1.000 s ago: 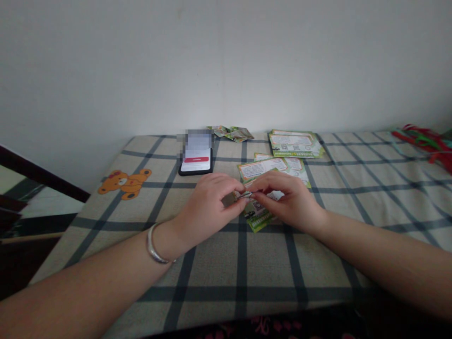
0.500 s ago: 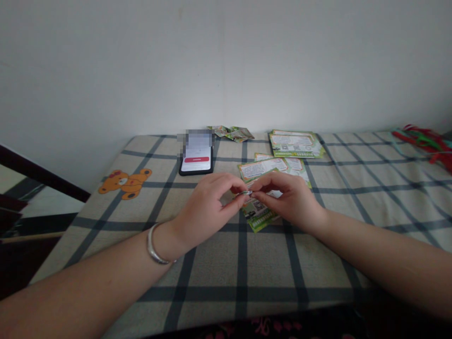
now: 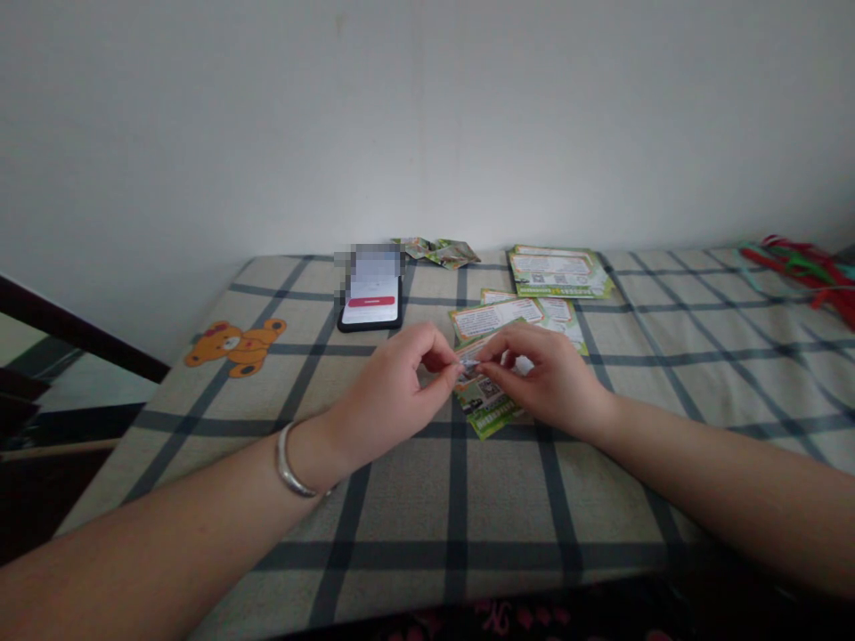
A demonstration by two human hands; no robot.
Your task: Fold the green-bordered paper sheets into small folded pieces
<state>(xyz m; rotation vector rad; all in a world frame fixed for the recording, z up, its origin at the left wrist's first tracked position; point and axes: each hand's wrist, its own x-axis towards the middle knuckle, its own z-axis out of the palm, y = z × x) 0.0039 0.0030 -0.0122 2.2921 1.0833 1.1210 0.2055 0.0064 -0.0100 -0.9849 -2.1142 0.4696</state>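
My left hand [image 3: 415, 385] and my right hand [image 3: 542, 372] meet over the tablecloth, thumb and fingertips of each pinched together. Between them they hold a small whitish piece of paper [image 3: 469, 363], seemingly folded; its shape is mostly hidden by the fingers. Beneath the hands lies a green-and-white printed leaflet [image 3: 492, 418] with a QR code. More leaflets [image 3: 500, 313] overlap just behind it, partly covered by my right hand. A silver bangle [image 3: 292, 463] is on my left wrist.
A phone [image 3: 371, 313] with a lit screen lies behind my left hand. Folded printed paper [image 3: 454, 253] rests near the wall, beside a leaflet stack [image 3: 557, 274]. Red and green stringy items [image 3: 811, 271] sit far right. A bear picture [image 3: 235, 347] is at left on the checked tablecloth [image 3: 401, 525].
My left hand has shifted slightly left, so its fingertips are a little farther from my right ones. The paper between them now shows a paler side. The leaflets and phone stay put.
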